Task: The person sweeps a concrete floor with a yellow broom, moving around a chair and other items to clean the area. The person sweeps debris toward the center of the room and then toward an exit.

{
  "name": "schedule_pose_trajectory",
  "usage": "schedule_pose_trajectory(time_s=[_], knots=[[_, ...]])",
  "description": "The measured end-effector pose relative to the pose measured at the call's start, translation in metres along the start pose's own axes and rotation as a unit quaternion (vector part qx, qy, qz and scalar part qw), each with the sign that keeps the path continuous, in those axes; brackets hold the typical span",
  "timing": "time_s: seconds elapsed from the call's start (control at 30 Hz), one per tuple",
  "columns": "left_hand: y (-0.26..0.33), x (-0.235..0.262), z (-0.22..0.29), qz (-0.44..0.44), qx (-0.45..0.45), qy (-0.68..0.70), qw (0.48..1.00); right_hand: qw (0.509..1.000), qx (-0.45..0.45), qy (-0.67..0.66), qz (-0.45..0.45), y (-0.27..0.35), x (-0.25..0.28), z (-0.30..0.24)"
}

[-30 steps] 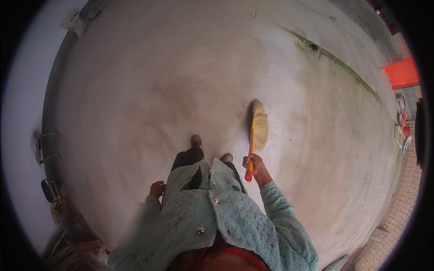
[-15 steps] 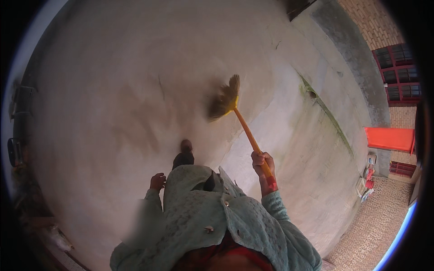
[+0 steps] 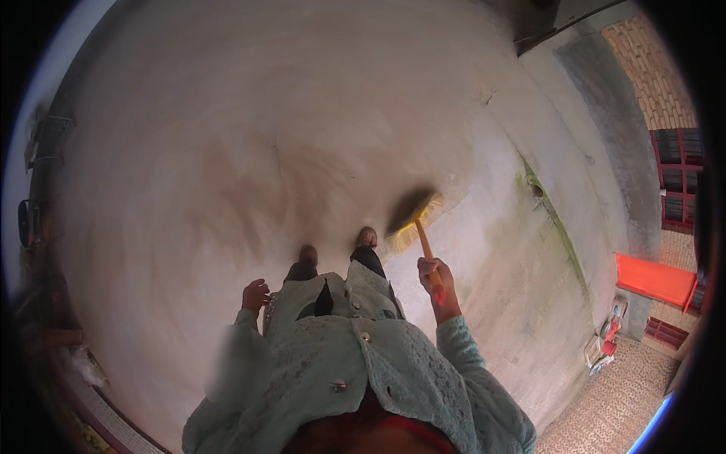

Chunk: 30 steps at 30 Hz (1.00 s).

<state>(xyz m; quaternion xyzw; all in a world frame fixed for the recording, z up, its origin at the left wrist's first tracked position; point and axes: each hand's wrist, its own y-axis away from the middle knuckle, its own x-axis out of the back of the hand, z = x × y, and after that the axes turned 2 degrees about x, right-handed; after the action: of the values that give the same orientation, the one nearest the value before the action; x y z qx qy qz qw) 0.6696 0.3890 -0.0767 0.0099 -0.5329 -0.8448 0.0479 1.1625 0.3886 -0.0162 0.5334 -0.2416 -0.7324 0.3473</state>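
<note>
My right hand [image 3: 436, 280] is closed around the orange handle of a broom [image 3: 425, 240], close to the red end of the handle. The broom's fan-shaped head, yellow at its binding with dark bristles, points away from me at floor level, just right of my right shoe [image 3: 367, 237]. My left hand [image 3: 255, 296] hangs empty beside the green coat [image 3: 302, 356], its fingers loosely bent and somewhat apart.
Around me spreads a pale concrete floor [image 3: 189, 151] with brownish smears. A mossy green crack with a small hole [image 3: 537, 191] runs along the right. An orange-red panel [image 3: 655, 281] stands beside a brick wall, with assorted items [image 3: 607, 346] near it.
The broom has been drawn in toward me and to the right, and its head has turned. My right shoe has come into view beside the left one.
</note>
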Motion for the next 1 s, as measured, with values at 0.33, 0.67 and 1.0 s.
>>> schedule_pose_trajectory(time_s=[0.33,0.67,1.0], knots=[[0.035,-0.064,-0.020,0.074,0.086,-0.077,0.991,0.981,-0.090,0.137,-0.102,-0.077,-0.114,-0.035],[0.041,-0.099,-0.033,0.087,0.053,0.022,0.995,0.909,0.099,0.404,0.024,0.020,-0.134,-0.117],[0.076,-0.079,-0.088,0.147,0.088,0.065,0.983,0.949,-0.135,0.286,0.010,-0.163,-0.155,-0.126]])
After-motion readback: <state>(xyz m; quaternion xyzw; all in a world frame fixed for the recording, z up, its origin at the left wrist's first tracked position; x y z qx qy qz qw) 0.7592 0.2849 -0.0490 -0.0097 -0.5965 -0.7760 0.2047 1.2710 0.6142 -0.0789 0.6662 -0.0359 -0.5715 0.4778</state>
